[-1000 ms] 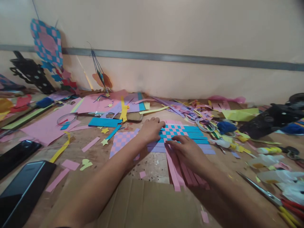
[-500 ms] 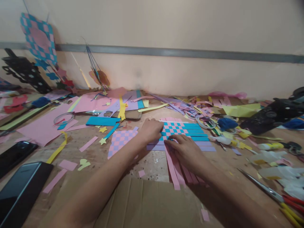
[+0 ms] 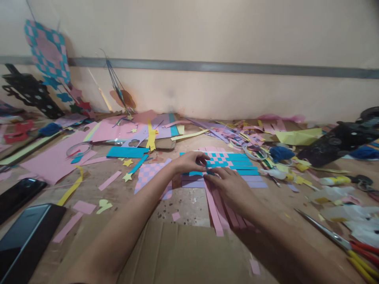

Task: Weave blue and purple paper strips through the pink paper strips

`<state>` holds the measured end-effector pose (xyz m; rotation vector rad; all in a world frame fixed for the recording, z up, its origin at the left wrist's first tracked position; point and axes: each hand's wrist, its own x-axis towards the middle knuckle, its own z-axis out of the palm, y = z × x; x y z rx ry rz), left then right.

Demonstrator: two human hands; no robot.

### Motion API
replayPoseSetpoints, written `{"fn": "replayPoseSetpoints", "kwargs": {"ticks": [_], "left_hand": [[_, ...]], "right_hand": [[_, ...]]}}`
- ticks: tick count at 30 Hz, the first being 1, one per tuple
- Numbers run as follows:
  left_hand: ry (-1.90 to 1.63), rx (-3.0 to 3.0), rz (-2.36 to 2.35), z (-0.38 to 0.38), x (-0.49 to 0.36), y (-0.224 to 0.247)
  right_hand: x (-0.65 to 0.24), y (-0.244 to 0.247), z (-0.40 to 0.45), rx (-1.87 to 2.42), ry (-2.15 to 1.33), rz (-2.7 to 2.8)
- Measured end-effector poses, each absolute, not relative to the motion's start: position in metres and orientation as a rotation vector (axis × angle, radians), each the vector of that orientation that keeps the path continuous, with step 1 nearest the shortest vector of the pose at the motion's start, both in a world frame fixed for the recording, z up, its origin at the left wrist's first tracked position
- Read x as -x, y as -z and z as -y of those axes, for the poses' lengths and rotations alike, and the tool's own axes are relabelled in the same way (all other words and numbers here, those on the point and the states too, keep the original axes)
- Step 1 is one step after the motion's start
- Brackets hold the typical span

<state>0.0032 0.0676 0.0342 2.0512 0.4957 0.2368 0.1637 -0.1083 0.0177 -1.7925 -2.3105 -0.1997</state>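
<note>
A woven paper mat [image 3: 219, 158] of pink and blue checks lies flat ahead of me, loose blue strips [image 3: 245, 168] running out to its right. Long pink paper strips [image 3: 216, 215] hang from its near side, across lilac strips [image 3: 191, 183]. Over the mat's left part arches my left hand [image 3: 191, 162], its fingers bent and a gap showing between thumb and fingertips. My right hand [image 3: 231, 183] rests on the near side, fingertips pinched at a blue paper strip beside the pink ones. The hands' tips nearly meet; the exact contact is partly hidden.
A pink and lilac checked piece [image 3: 151, 177] lies left of the mat. Scissors [image 3: 325, 230] and a glue stick [image 3: 334, 181] lie at right. Two phones [image 3: 26, 232] sit at left. Cardboard [image 3: 189, 252] covers the near edge; paper scraps [image 3: 233, 132] pile toward the wall.
My left hand has lifted from lying over the mat's left side, its fingers now arched and parted. More of the blue strips' left ends shows. My right hand has barely moved.
</note>
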Motion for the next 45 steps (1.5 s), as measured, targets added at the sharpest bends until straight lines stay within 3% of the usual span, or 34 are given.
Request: {"fn": "replayPoseSetpoints", "kwargs": {"ticks": [9, 16, 22, 28, 38, 45], "left_hand": [[-0.225, -2.351, -0.549, -0.070, -0.020, -0.034], [-0.075, -2.253, -0.577, -0.073, -0.026, -0.047], [-0.034, -2.146, -0.594, -0.075, -0.023, -0.050], [-0.024, -2.101, -0.596, -0.079, -0.024, -0.045], [-0.111, -2.092, -0.484, -0.087, -0.027, -0.027], [-0.184, -2.270, -0.491, -0.093, -0.034, -0.015]], "right_hand": [[-0.162, -0.017, 0.109, 1.799, 0.248, 2.289], [-0.166, -0.040, 0.123, 1.812, 0.212, 2.239], [-0.221, -0.080, 0.212, 1.880, 0.105, 1.908], [-0.247, -0.073, 0.281, 2.071, 0.115, 1.547], [-0.158, -0.067, 0.110, 1.799, -0.227, 2.115], [-0.145, -0.040, 0.063, 1.824, -0.274, 2.190]]}}
